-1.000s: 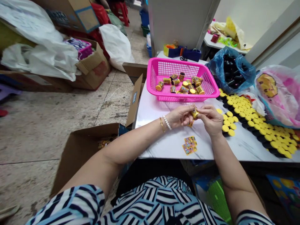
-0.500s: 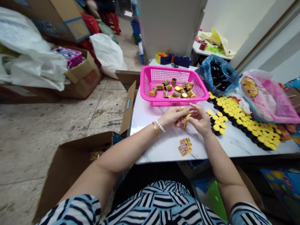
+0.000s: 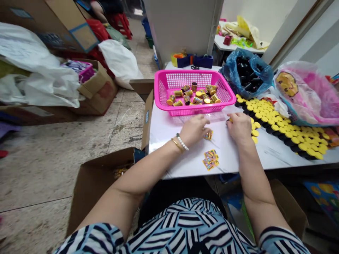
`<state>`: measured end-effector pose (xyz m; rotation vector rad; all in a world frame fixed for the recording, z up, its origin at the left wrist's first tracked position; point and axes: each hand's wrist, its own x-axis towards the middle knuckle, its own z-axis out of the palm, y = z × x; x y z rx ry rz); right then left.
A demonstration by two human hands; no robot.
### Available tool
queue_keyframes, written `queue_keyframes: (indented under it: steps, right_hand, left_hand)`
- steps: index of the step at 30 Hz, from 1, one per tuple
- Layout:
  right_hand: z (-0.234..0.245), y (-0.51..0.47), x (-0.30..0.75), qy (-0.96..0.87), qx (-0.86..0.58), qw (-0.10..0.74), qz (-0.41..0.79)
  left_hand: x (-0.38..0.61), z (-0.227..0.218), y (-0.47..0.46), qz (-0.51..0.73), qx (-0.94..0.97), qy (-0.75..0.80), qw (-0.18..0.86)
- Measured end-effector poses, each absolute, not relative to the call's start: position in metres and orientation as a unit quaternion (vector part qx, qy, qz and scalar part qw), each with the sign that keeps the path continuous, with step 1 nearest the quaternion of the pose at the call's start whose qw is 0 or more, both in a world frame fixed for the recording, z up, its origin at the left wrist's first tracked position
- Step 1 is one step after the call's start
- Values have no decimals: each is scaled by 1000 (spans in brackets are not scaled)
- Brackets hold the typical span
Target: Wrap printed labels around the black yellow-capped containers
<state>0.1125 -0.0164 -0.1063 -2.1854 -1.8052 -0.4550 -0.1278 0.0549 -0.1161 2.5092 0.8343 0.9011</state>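
A worker's left hand rests on a white marble-patterned bench, its grip loosely half-open and fingertips curved down on the surface, just beside a small printed yellow label. A beaded bracelet and a gold bangle circle the wrist. The right hand sits apart to the right, its grip narrow and curled over a small yellow piece, of which only a sliver shows at the fingers; the hand hides the rest, so its exact form cannot be told. That hand stands just beside rows of yellow-topped black caps laid out across the bench. Between the hands and the worker's striped sleeves, a small stack of printed labels lies on the bench nearer the front edge. Directly ahead, a pink plastic basket holds a loose scatter of small yellow-labelled canisters. A blue plastic bag packed with black caps and a pink-tinted bag sit beyond the rows. Scissors lie by blue holders at the far end, and an open cardboard box stands on the floor at the bench's left side.
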Motion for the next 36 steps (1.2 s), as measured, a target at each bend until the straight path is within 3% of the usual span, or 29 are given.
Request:
queue_keyframes:
  steps: [3, 7, 9, 12, 15, 19, 22, 25, 29, 36]
  right_hand:
    - [-106, -17, 103, -651, -734, 129, -143]
    - [-109, -16, 99, -669, -724, 123, -114]
    - [-107, -17, 98, -665, -717, 173, -117]
    - [-98, -21, 92, -635, -688, 333, -117]
    - [-91, -27, 80, -598, -657, 458, -6]
    - [-92, -26, 66, -573, -607, 502, 225]
    - [-95, -22, 61, -525, -573, 551, 304]
    - [-94, -20, 59, -504, -571, 580, 289]
    - [-97, -21, 55, -527, -597, 553, 245]
    - [-104, -22, 50, -545, -600, 555, 190]
  left_hand:
    - [-117, -131, 56, 212, 902, 317, 204]
    - [-116, -139, 67, 224, 899, 312, 212]
    - [-118, -138, 69, 257, 889, 311, 215]
    - [-120, -133, 67, 359, 855, 314, 207]
    - [-122, -125, 60, 454, 821, 283, 196]
    - [-122, -115, 47, 501, 806, 239, 205]
    - [-122, -107, 41, 524, 771, 261, 251]
    - [-124, -100, 40, 528, 715, 308, 339]
    - [-126, -97, 44, 476, 669, 349, 452]
    - [-120, -104, 51, 385, 580, 324, 641]
